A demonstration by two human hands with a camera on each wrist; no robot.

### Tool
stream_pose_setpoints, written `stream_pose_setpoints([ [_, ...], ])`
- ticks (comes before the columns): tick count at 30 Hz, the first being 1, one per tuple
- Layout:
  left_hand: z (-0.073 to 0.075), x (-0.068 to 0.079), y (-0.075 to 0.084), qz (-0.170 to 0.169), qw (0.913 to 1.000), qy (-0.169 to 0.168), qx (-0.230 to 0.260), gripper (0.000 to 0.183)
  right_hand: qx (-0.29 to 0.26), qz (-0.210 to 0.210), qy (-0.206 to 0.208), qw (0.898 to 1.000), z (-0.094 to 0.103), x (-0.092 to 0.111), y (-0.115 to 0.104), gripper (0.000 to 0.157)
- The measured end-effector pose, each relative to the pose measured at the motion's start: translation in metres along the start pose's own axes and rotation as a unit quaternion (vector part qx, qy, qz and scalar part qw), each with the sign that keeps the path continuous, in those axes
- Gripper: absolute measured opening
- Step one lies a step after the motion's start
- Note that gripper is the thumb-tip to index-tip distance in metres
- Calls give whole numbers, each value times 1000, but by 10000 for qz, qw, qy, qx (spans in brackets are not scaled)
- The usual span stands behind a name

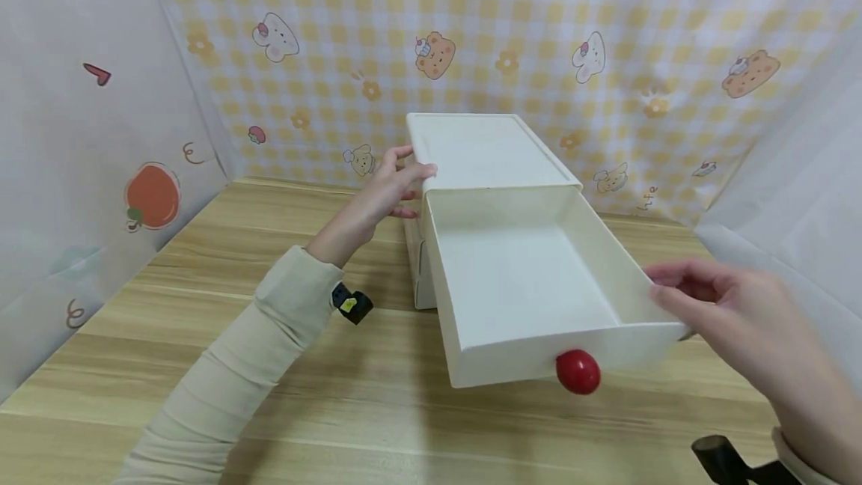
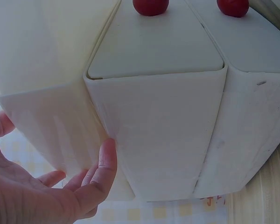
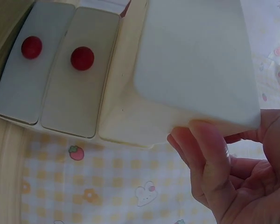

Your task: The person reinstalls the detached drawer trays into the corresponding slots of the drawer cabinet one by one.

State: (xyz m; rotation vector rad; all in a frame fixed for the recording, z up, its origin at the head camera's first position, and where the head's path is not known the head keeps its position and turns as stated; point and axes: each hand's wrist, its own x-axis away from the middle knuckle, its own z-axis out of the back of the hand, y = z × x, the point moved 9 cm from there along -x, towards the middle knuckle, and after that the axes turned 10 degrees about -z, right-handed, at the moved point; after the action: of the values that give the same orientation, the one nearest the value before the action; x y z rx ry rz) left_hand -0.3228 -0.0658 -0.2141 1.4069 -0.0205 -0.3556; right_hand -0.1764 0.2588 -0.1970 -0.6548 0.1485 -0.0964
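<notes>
A white drawer cabinet (image 1: 488,148) stands on the table, its top drawer (image 1: 525,354) pulled far out and tilted, with nothing inside. On the drawer's front is a round red knob (image 1: 578,372). My left hand (image 1: 385,189) rests at the cabinet's upper left edge, thumb on the top and fingers spread against the side. With my right hand (image 1: 747,320) I grip the drawer's right wall near its front corner; the right wrist view shows fingers underneath. Two lower drawers, with red knobs (image 3: 82,58), are closed.
The wooden table (image 1: 168,305) reaches out on both sides of the cabinet. Behind it hangs a yellow checked cloth (image 1: 377,36) with cartoon prints. White cloth walls (image 1: 74,96) stand at left and right.
</notes>
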Motion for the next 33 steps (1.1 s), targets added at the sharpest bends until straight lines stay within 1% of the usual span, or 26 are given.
stream_pose_setpoints([
  [7,0,1,0,10,10000,31,-33,68,-271,50,-135,9995,-10,-13,-19,28],
  [11,0,0,0,27,10000,36,-43,68,-287,16,-201,9994,-14,-24,-27,30],
  [14,0,0,0,32,10000,49,-54,68,-194,-35,-198,9996,-15,-32,-31,32],
  [22,0,0,-1,-19,10000,43,-41,67,-411,19,-156,9990,-19,-52,-38,30],
  [27,0,0,-1,-45,10000,65,-59,67,-384,-55,-208,9990,-22,-61,-39,33],
  [33,0,-1,-1,-17,9999,91,-67,68,-610,-156,-300,9976,-23,-73,-41,34],
])
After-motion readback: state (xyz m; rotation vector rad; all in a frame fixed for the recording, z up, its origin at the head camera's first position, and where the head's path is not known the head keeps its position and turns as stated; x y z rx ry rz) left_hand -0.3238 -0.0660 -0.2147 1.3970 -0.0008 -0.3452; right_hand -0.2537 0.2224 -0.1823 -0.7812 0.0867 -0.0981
